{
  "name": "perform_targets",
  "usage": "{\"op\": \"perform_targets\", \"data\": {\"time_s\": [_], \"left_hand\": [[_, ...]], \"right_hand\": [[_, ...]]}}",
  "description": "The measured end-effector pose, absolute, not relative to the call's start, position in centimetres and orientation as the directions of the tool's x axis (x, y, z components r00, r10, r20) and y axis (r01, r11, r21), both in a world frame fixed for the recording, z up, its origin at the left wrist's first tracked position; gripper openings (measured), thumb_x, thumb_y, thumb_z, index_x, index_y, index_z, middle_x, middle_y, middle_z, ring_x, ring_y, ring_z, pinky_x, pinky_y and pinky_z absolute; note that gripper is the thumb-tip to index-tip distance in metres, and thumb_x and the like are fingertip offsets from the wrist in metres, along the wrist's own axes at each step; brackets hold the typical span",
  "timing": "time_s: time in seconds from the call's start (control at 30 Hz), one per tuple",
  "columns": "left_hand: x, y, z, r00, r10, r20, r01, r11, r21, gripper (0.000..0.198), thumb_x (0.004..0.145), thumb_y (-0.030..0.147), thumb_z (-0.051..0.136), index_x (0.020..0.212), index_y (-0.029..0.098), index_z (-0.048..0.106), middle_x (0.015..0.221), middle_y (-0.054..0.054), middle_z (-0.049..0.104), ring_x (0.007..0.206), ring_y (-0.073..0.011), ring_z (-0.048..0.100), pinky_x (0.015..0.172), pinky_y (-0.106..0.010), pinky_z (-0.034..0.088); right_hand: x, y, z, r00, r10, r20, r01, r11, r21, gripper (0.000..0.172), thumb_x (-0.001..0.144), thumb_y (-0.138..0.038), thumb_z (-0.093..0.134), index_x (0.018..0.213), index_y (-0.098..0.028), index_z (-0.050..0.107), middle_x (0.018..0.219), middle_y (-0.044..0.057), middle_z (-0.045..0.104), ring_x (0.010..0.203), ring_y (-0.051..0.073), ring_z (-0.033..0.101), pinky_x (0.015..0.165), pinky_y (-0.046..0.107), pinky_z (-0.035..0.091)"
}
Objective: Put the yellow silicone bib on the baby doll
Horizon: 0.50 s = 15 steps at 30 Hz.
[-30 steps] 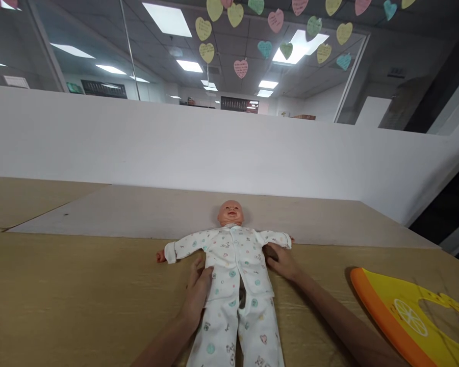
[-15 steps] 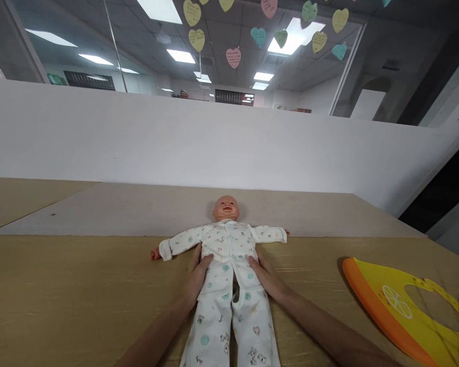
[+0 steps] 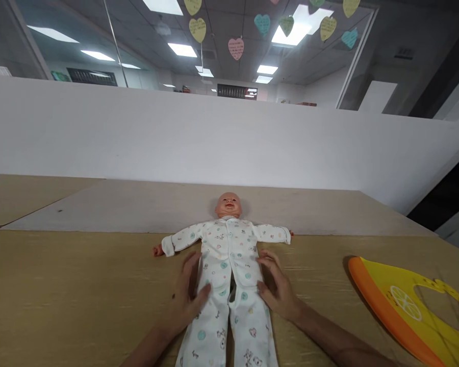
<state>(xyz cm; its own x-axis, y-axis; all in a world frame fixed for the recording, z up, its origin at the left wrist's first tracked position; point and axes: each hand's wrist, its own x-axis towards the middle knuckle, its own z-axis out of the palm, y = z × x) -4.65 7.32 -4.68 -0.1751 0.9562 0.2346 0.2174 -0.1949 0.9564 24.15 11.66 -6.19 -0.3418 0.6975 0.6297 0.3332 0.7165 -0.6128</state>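
Baby doll (image 3: 228, 250) lies face up; left hand (image 3: 186, 295) and right hand (image 3: 281, 290), lower at its sides, have spread wider than before.

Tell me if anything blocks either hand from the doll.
Nothing visible does: the left hand and right hand flank the doll at its sides with nothing between. The bib lies off to the right, out of the way.

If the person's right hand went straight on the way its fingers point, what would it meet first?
Most likely the side of the printed white pajama top on the baby doll; the right hand looks right beside it, though depth leaves contact unclear.
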Motion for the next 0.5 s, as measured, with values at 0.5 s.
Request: {"op": "perform_targets", "data": {"time_s": [0.5], "left_hand": [[-3.1, 6.6, -0.8, 0.522, 0.241, 0.818, 0.716, -0.645, -0.267, 0.021, 0.09, -0.002, 0.054, 0.102, 0.01, 0.067, 0.094, -0.01, 0.066, 0.088, -0.0228, 0.06, 0.078, -0.04, 0.054]], "right_hand": [[20.7, 10.3, -0.8, -0.435, 0.353, 0.828, 0.462, 0.877, -0.131, 0.017, 0.095, -0.009, 0.053, 0.107, -0.016, 0.063, 0.097, 0.006, 0.059, 0.086, 0.013, 0.055, 0.075, 0.024, 0.047]]}}
